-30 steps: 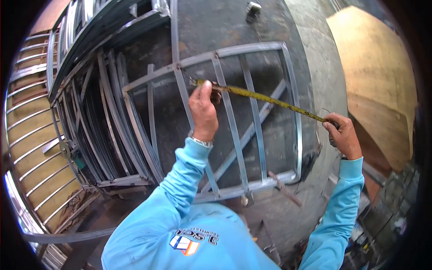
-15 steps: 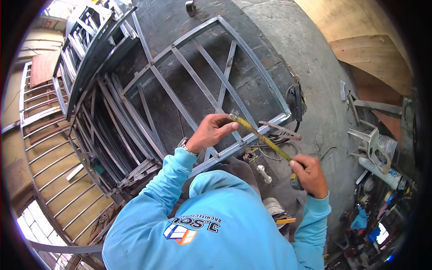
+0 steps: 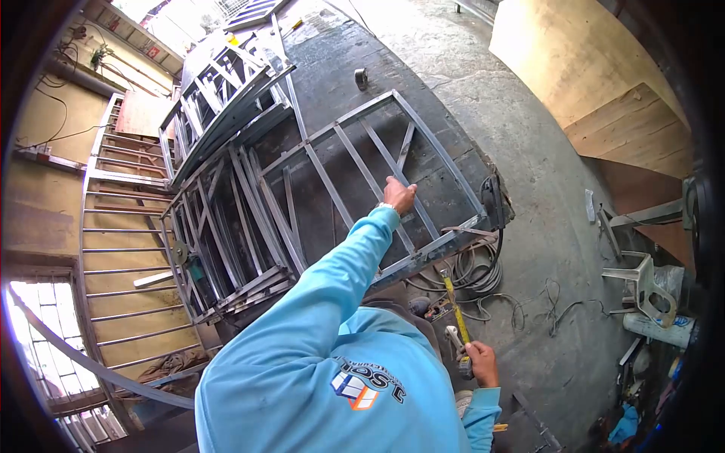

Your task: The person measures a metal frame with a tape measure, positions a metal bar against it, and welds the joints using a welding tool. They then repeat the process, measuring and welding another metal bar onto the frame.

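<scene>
A welded metal frame [image 3: 325,177] with several slanting cross bars lies on a dark work table [image 3: 423,98]. My left hand [image 3: 400,196] reaches over the middle of it, with fingers closed around one of its inner bars. Low on the right, my right hand [image 3: 483,362] grips a tape measure [image 3: 465,368]. Its yellow blade [image 3: 453,302] sticks out towards the frame's near edge, and the tip is apart from my left hand. A silver wrench-like tool [image 3: 453,337] shows just beside the blade.
Coiled cables [image 3: 479,275] lie on the concrete floor beyond the table's corner. More metal frames [image 3: 226,219] are stacked at left, near a ladder-like rack [image 3: 128,249]. A plastic stool [image 3: 642,283] stands at right, below plywood sheets [image 3: 627,128]. A metal ring [image 3: 361,78] sits on the table.
My left hand has let go of the tape blade's end and moved forward onto the frame's bar. My right hand has lowered with the tape measure, and less blade shows. The view has shifted.
</scene>
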Demonstrator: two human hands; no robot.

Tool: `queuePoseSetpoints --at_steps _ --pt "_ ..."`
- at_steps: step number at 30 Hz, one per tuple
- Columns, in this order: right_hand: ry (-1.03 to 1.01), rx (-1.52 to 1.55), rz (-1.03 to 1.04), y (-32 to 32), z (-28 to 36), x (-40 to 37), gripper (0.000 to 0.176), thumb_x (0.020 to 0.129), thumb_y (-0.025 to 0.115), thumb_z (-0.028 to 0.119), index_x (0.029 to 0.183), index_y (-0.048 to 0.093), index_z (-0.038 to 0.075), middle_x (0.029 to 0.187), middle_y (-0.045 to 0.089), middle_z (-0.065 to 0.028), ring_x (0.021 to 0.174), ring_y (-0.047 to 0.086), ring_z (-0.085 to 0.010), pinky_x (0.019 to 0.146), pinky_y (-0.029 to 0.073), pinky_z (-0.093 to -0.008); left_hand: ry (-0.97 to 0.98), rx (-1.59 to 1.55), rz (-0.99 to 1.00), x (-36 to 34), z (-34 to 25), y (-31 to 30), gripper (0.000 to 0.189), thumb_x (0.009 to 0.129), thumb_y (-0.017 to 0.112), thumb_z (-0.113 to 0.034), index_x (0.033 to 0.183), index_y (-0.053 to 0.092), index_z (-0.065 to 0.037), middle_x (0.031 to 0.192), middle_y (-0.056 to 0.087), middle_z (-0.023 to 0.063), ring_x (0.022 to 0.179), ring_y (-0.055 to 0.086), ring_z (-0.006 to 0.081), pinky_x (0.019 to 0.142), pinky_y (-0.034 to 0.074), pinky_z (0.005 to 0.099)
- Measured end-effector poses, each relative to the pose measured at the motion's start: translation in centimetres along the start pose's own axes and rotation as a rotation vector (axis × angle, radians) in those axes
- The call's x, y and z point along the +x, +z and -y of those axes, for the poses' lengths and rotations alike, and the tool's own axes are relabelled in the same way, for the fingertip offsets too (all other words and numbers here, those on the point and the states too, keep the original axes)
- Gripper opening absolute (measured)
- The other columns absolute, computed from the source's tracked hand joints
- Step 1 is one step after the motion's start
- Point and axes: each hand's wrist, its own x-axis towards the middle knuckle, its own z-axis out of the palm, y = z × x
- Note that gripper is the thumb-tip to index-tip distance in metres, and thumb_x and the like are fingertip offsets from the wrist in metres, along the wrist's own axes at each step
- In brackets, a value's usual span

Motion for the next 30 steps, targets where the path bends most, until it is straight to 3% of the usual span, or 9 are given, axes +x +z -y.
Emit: queuePoseSetpoints --at_steps 2,6,8,11,12,17,24,28,30 --pt "-0.004 0.022 -0.019 -0.9 -1.2 -0.7 0.026 0.099 0.06 0.022 0.091 0.068 -0.001 0.076 0.07 -0.0091 0.065 0.063 -0.0116 0.061 0.049 -0.0259 -0.056 0.002 -0.046 1.9 0.6 1.6 0.082 0.086 0.079 -0.027 0.141 0.031 0.011 0.121 0.063 0.0308 0.102 0.07 0.0378 0.087 0.058 0.0425" --pt "-0.009 0.048 -0.107 -2.7 -3.6 -1.7 0.028 0.1 0.06 0.024 0.09 0.068 -0.001 0.075 0.07 -0.009 0.063 0.062 -0.0111 0.06 0.048 -0.0252 -0.108 0.07 -0.127 1.4 -1.3 1.3 0.078 0.084 0.08 -0.022 0.137 0.032 0.009 0.124 0.061 0.0307 0.112 0.066 0.0387 0.096 0.055 0.0402" --pt "-0.003 0.059 -0.142 -3.4 -4.3 -1.5 0.029 0.1 0.059 0.024 0.089 0.068 -0.001 0.075 0.07 -0.0088 0.063 0.062 -0.0109 0.06 0.047 -0.0251 -0.119 0.02 -0.15 1.6 -1.4 1.2 0.062 0.085 0.078 -0.017 0.129 0.044 0.008 0.12 0.064 0.0265 0.109 0.068 0.038 0.091 0.058 0.0418" --pt "-0.01 0.09 -0.173 -3.9 -4.3 -1.8 0.027 0.099 0.06 0.025 0.09 0.068 0.001 0.074 0.07 -0.0098 0.062 0.063 -0.0119 0.06 0.049 -0.0258 -0.152 -0.861 0.354 2.2 -0.3 0.1 0.016 0.09 0.068 -0.003 0.103 0.063 0.005 0.104 0.066 0.0164 0.1 0.07 0.0346 0.078 0.063 0.0454" --pt "0.001 0.094 -0.177 -3.8 -3.8 -1.6 0.027 0.099 0.06 0.025 0.09 0.068 0.001 0.074 0.07 -0.0097 0.063 0.063 -0.012 0.06 0.048 -0.0258 -0.156 -1.002 0.53 1.9 -0.2 -0.8 0.021 0.093 0.066 -0.003 0.11 0.058 0.005 0.109 0.065 0.0177 0.104 0.069 0.0348 0.085 0.062 0.0465" --pt "0.002 0.081 -0.196 -3.7 -1.5 -0.1 0.028 0.099 0.06 0.027 0.091 0.068 0.001 0.075 0.071 -0.0091 0.065 0.063 -0.0124 0.061 0.047 -0.0258 -0.093 -1.101 0.645 -0.3 -0.8 -1.8 0.035 0.098 0.061 -0.006 0.127 0.045 0.001 0.125 0.061 0.0185 0.114 0.065 0.036 0.099 0.055 0.0511" --pt "0.054 0.046 -0.2 -3.9 1.6 1.0 0.029 0.099 0.062 0.028 0.091 0.068 0.001 0.075 0.07 -0.0086 0.062 0.061 -0.0104 0.06 0.046 -0.0252 -0.035 -1.271 0.738 0.7 0.1 -0.7 0.048 0.092 0.062 0.001 0.136 0.043 -0.005 0.123 0.061 0.0139 0.121 0.06 0.0339 0.106 0.046 0.0529" --pt "0.099 0.019 -0.222 -4.2 2.0 1.0 0.028 0.099 0.062 0.028 0.091 0.069 0.002 0.075 0.07 -0.0084 0.06 0.059 -0.0099 0.058 0.045 -0.0251 -0.014 -1.36 0.75 1.0 -1.1 -0.6 0.051 0.088 0.069 -0.001 0.132 0.045 -0.007 0.108 0.059 0.0096 0.101 0.062 0.0262 0.1 0.048 0.0497" --pt "0.117 0.016 -0.225 -4.1 2.2 1.0 0.028 0.099 0.062 0.028 0.09 0.069 0.002 0.074 0.07 -0.0085 0.06 0.059 -0.01 0.057 0.045 -0.0254 -0.092 -1.318 0.587 0.8 -1.7 0.1 0.034 0.093 0.067 -0.01 0.122 0.05 -0.01 0.094 0.057 0.0058 0.087 0.06 0.0219 0.09 0.05 0.0474"
